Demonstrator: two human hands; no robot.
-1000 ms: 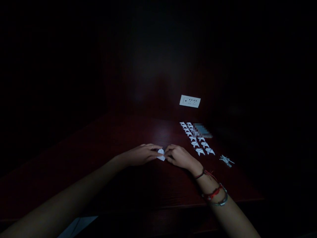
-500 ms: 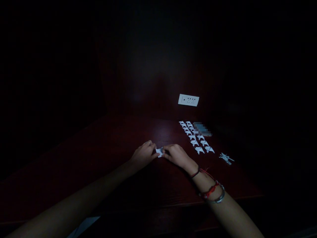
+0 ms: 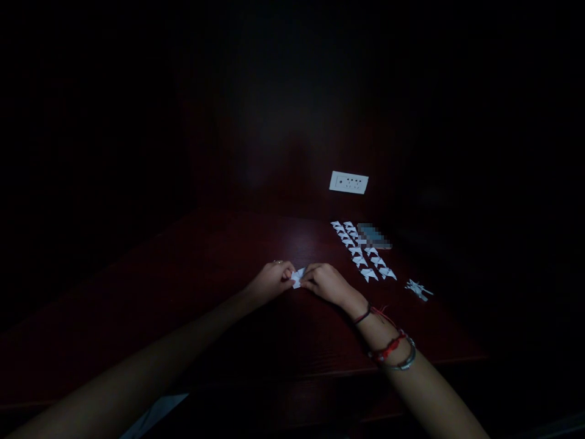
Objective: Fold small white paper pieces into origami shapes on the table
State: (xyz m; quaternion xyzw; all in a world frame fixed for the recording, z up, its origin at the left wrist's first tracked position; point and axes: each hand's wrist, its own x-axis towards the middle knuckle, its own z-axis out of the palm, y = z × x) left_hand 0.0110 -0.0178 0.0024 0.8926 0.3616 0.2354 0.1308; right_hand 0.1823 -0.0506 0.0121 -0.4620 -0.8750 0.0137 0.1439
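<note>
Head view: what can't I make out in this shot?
White paper: head view; exact folds too small, partly covered by the left hand and right hand.
Flat object by the folded papers: head view; pixelation hides what it is.
Pale sheet, bottom left: head view; partly hidden by the left forearm, cut off by the lower edge.
Socket plate markings: head view; too small to read.

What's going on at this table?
A person's left hand and right hand both hold a small, creased white paper in their fingers, at a dark red table. To the right, folded pieces lie in two rows, with a heap of thin white strips further right. The room is dark.
</note>
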